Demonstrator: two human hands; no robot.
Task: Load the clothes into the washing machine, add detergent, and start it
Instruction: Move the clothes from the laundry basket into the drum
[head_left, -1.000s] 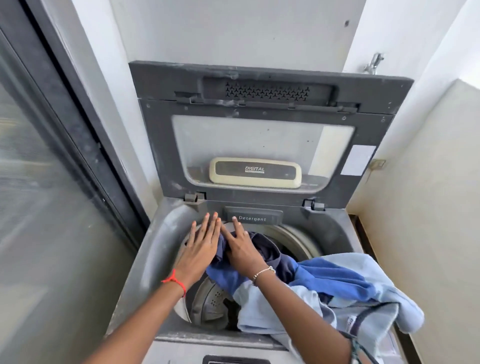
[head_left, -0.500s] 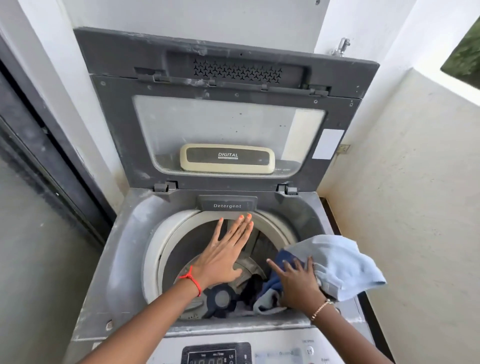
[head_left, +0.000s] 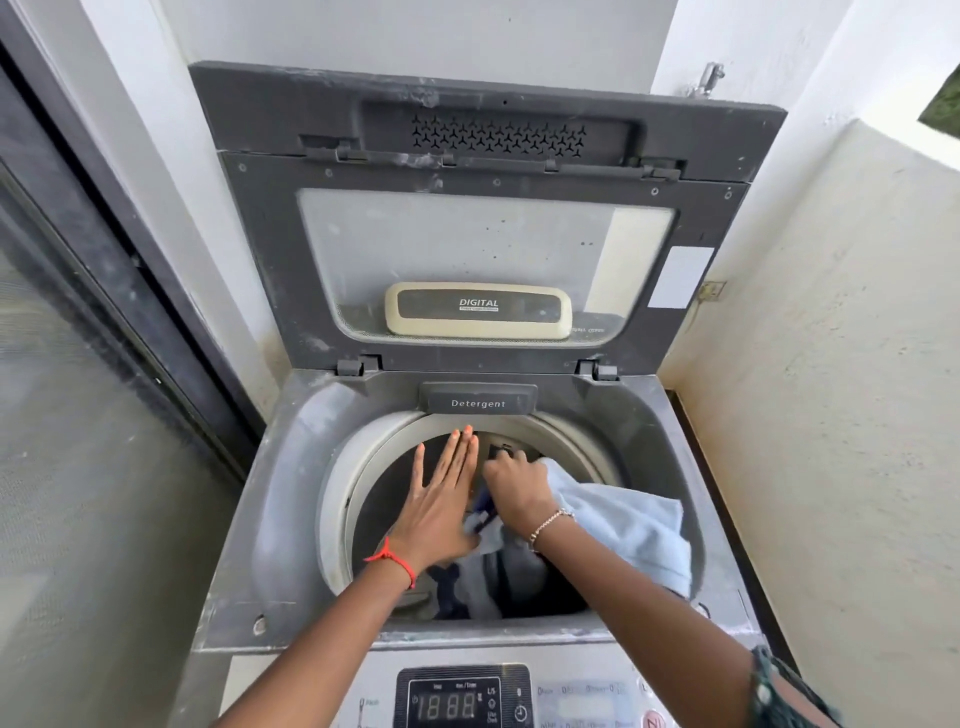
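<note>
A grey top-loading washing machine (head_left: 291, 499) stands with its lid (head_left: 483, 218) raised against the wall. Light blue clothes (head_left: 628, 525) hang over the right rim of the drum and drop inside, with darker blue pieces (head_left: 452, 592) lower down. My left hand (head_left: 441, 499) is flat with fingers apart over the drum opening, touching the cloth's near edge. My right hand (head_left: 514, 488) is closed on a bunch of the clothes near the drum's middle. A closed drawer marked Detergent (head_left: 478, 402) sits at the back rim.
The control panel (head_left: 462, 699) at the front edge shows 18:88 on its display. A dark-framed sliding glass door (head_left: 88, 364) runs along the left. A cream low wall (head_left: 831, 415) stands close on the right, and a tap (head_left: 709, 78) is on the back wall.
More of the clothes have gone down into the drum. My right hand moved from the drum's right rim toward its middle, closing on the cloth. My left hand stayed flat over the opening.
</note>
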